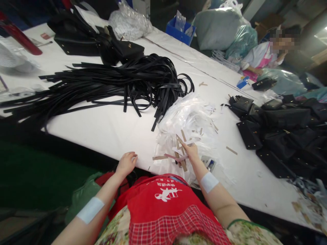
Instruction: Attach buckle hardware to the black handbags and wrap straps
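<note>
My left hand [126, 162] rests at the near edge of the white table [107, 131], fingers curled loosely, with nothing visible in it. My right hand [191, 152] reaches into a heap of clear plastic wrappers and paper strips [187, 126]. Its fingers pinch something among the tan and white strips [182, 149], and I cannot make out which piece. A big tangle of black straps [114, 85] lies across the middle of the table, beyond both hands.
Black bags [278, 126] are piled at the right, and more black bags [94, 39] at the back left. A seated person [265, 54] is at the far right beside bagged bundles. A blue bin [180, 30] stands behind the table.
</note>
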Available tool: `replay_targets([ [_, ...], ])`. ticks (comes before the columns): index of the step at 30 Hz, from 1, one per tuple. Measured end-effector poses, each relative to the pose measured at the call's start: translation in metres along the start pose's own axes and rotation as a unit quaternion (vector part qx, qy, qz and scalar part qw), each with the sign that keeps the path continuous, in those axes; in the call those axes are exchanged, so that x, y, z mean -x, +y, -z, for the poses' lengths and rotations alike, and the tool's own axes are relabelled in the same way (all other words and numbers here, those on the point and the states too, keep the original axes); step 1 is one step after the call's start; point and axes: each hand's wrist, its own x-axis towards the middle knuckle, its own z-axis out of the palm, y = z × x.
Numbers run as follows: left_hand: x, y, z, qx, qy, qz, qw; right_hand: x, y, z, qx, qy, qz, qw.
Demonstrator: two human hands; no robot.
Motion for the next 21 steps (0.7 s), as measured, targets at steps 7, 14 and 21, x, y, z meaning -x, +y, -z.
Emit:
replay_targets([
  [7,0.066,-0.007,-0.007,-0.029,-0.053,0.041,0.997,0.009,0.027,-0.004,0.124,-0.006,-0.011,0.992],
  [14,0.119,0.014,-0.023,-0.082,-0.154,0.025,0.984,0.059,0.052,0.015,0.183,0.111,0.065,0.975],
  [21,0.165,0.030,-0.039,-0.121,-0.215,0.016,0.969,0.096,0.074,-0.039,0.352,-0.118,0.363,0.855],
])
